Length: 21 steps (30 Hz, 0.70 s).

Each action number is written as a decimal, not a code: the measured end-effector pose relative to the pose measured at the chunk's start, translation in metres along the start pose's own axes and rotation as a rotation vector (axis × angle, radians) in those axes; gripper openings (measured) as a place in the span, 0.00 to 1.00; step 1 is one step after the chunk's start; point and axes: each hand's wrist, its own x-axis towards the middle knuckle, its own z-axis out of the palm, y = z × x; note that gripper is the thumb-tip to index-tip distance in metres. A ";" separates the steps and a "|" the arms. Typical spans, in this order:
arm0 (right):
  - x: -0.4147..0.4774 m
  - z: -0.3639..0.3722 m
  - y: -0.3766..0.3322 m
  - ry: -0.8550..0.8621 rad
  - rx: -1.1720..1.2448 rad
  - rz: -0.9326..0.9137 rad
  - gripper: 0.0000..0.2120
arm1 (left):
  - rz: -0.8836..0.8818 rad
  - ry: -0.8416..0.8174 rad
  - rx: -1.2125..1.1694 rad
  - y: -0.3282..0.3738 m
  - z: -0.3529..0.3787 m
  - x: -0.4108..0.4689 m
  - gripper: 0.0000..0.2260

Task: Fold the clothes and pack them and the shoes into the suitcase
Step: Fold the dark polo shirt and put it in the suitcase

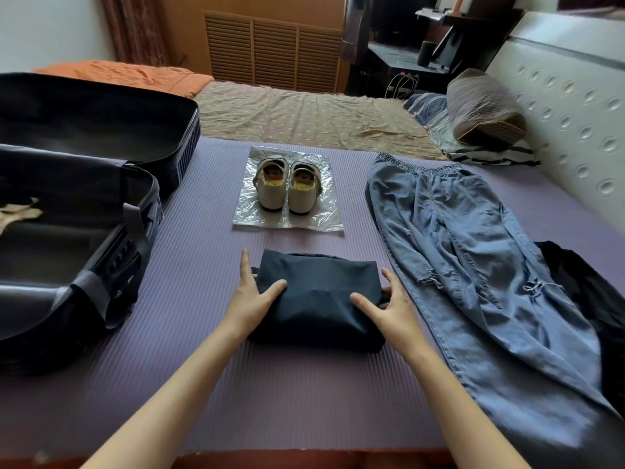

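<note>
A folded dark navy garment (318,299) lies on the purple mat (287,401) in front of me. My left hand (252,296) rests against its left side with straight fingers and the thumb on top. On the garment's right edge sits my right hand (389,309), fingers spread, thumb on the cloth. Beyond it, a pair of beige shoes (287,187) stands on a clear plastic bag (250,218). Blue jeans (473,265) lie spread flat to the right. The open black suitcase (135,252) sits at the left.
Another black garment (588,292) lies partly under the jeans at the right edge. A striped pillow (483,110) and a white padded headboard (558,96) are at the back right. An orange blanket (118,74) lies behind the suitcase lid.
</note>
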 end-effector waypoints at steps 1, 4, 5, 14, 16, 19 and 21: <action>-0.003 0.002 0.002 -0.001 0.013 -0.008 0.40 | 0.027 0.020 0.016 0.000 0.001 -0.004 0.42; -0.009 0.001 0.003 0.053 0.029 -0.043 0.38 | 0.079 0.052 0.021 0.005 0.001 -0.008 0.42; -0.011 -0.001 0.003 0.073 0.023 -0.060 0.36 | 0.079 0.043 0.030 0.005 0.000 -0.008 0.42; -0.028 0.019 0.008 0.164 -0.171 -0.060 0.31 | 0.027 0.119 0.177 -0.012 0.010 -0.018 0.38; -0.028 0.019 0.005 0.175 -0.177 -0.062 0.31 | 0.045 0.133 0.177 -0.011 0.011 -0.015 0.36; -0.028 0.020 0.003 0.183 -0.224 -0.032 0.31 | 0.040 0.191 0.246 -0.010 0.013 -0.018 0.34; -0.030 0.018 0.004 0.183 -0.327 0.017 0.32 | 0.100 0.251 0.420 -0.012 0.011 -0.023 0.34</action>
